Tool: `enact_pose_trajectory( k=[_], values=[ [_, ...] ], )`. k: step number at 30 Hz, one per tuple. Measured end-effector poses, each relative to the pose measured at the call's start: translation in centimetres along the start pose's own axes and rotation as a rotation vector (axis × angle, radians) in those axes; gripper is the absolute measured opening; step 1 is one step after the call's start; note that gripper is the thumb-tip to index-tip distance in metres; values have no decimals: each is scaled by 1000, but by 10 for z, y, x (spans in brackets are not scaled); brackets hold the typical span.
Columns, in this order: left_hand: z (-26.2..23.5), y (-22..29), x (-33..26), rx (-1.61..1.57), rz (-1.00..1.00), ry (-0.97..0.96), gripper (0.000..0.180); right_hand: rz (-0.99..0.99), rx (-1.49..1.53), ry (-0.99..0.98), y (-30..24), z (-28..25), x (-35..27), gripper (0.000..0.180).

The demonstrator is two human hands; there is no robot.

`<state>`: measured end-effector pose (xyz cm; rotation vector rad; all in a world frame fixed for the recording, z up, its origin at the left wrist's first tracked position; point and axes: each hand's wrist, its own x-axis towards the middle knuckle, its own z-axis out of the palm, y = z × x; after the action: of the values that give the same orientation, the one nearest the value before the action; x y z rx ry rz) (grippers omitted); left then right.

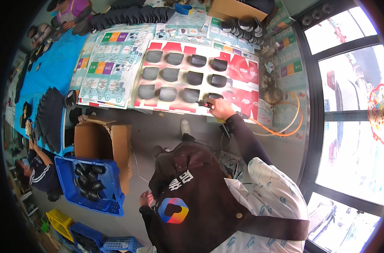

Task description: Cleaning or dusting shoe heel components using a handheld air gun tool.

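My right hand is closed around a small dark spray gun at the front edge of the table. The gun points left, close to a grey piece in the front row. Three rows of flat, rounded pieces lie on a red and cream printed sheet. Those on the left look dull grey, while a black piece on the right looks glossier. Part of another front-row piece hides behind my right hand. My left hand hangs low by my apron, away from the table, with its fingers loosely apart and nothing visible in them.
An orange hose loops right of the table. Printed sheets lie left. Stacked dark pieces line the back. A cardboard box and blue crate stand on the floor. People work at a blue table. Windows are right.
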<state>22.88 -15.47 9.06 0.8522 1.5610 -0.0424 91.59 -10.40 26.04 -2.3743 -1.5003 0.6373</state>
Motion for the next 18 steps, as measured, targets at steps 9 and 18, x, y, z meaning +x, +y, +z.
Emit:
enact_pose_trajectory(
  k=[9,18],
  values=[
    [10,26,-6,28,-72,-88,43,-83,246,-21,-8,-34,65,21],
    [17,80,1,158,191,-71,41,15,359,-153,19,-54,130,36]
  ],
)
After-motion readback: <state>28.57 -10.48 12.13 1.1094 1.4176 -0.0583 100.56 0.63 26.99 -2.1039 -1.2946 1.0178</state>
